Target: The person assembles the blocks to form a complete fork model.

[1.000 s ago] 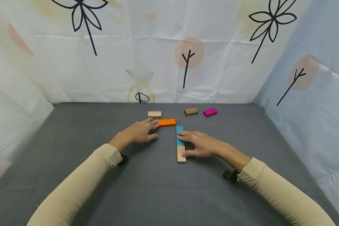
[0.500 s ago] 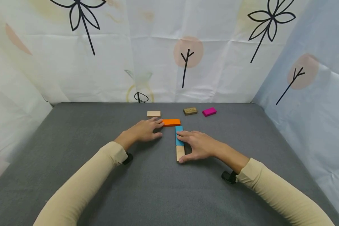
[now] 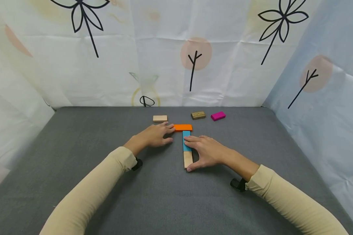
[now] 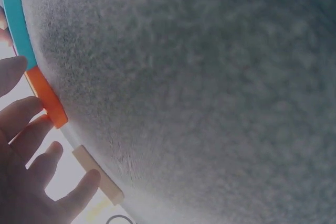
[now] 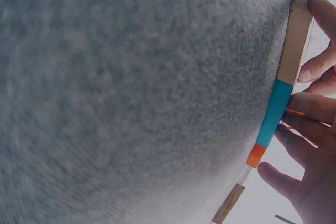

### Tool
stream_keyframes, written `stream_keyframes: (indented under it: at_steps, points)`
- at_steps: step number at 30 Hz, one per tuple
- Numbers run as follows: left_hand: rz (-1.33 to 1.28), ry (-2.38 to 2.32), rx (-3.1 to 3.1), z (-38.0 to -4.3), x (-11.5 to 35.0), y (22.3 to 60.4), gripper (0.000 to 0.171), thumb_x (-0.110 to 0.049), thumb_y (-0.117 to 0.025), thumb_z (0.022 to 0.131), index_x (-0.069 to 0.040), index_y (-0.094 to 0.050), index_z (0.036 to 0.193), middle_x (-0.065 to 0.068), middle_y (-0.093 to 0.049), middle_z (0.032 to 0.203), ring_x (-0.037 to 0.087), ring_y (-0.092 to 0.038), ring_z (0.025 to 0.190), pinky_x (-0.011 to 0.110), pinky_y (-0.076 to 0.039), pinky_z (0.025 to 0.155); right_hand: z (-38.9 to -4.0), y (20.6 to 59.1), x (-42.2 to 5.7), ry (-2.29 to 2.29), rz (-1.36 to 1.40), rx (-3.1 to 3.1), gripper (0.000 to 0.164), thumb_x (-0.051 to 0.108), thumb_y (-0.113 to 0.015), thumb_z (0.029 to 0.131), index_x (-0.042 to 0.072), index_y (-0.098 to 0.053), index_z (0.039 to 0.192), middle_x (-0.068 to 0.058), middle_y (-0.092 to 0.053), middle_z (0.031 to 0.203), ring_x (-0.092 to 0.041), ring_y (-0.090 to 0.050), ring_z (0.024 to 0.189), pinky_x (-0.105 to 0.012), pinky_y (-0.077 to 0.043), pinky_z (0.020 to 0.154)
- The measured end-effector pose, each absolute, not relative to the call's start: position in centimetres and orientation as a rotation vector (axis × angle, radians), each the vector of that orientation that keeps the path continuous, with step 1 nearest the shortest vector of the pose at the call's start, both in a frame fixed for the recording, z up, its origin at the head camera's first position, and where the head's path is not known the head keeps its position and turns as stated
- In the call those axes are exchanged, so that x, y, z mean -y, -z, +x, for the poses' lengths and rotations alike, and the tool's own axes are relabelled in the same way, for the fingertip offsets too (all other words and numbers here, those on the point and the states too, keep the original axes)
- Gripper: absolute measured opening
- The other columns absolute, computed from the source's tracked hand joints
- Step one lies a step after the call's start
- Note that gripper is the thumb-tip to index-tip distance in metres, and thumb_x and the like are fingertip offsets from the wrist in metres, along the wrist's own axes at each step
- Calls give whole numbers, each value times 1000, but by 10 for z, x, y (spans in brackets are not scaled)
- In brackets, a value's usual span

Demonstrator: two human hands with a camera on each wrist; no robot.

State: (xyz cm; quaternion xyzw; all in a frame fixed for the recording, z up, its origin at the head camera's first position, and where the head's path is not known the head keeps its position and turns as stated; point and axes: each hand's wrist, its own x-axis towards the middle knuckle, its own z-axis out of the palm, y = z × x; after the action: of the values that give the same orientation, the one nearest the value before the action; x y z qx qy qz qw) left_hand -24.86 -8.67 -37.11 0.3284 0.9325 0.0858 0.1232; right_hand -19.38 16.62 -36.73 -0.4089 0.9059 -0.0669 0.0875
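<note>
An orange block (image 3: 183, 127) lies crosswise at the far end of a blue block (image 3: 186, 133), touching or nearly so. A light wooden block (image 3: 188, 159) continues the blue one toward me, end to end. With extended fingers, my left hand (image 3: 155, 135) touches the left end of the orange block. My right hand (image 3: 210, 150) rests spread along the upright row, fingertips on the blue block and thumb at the near end of the light wooden block. In the left wrist view, fingertips overlap the orange block (image 4: 48, 100).
Behind my left hand lies another light wooden block (image 3: 160, 118). A brown wood-grained block (image 3: 198, 115) and a magenta block (image 3: 218, 116) lie farther back to the right. A printed white cloth (image 3: 164, 65) hangs behind the grey table (image 3: 153, 195).
My left hand has pushed the orange block to the right, across the far end of the blue block. My right thumb has slid to the near end of the light wooden block.
</note>
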Motion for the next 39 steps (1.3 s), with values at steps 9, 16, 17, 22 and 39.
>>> stream_keyframes:
  at_steps: [9,16,17,22,39]
  points:
    - [976,-260,-2721,-249,83,373,58,-33,-54,103,-10,-39,153,8,-31,160,32,-25,149,58,-28,113,-195,366,-169,202,-1229,-2692,98,68,-72,78,5,-47,149,-8,-40,156,-26,-37,144,-52,-32,113]
    - [975,-272,-2722,-249,82,373,58,-33,-55,102,-10,-39,153,7,-32,160,31,-26,148,57,-28,114,-195,367,-171,206,-1239,-2697,98,68,-72,77,5,-48,148,-8,-40,156,-26,-38,143,-52,-32,113]
    - [977,-270,-2723,-249,82,373,57,-33,-55,102,-10,-39,153,7,-32,160,31,-26,148,57,-28,114,-195,367,-171,210,-1241,-2697,98,68,-72,77,5,-48,148,-8,-40,156,-26,-38,143,-52,-32,113]
    - [994,-255,-2730,-250,83,373,57,-32,-54,103,-9,-39,153,8,-32,160,32,-25,149,55,-28,115,-195,368,-170,218,-1235,-2702,98,69,-72,77,6,-48,148,-8,-41,156,-25,-39,143,-51,-32,113]
    - [980,-272,-2703,-250,77,377,57,-34,-53,103,-15,-37,155,5,-30,161,30,-23,150,55,-28,115,-195,372,-169,268,-1205,-2706,101,69,-73,76,7,-45,150,-6,-39,157,-26,-38,143,-54,-31,113]
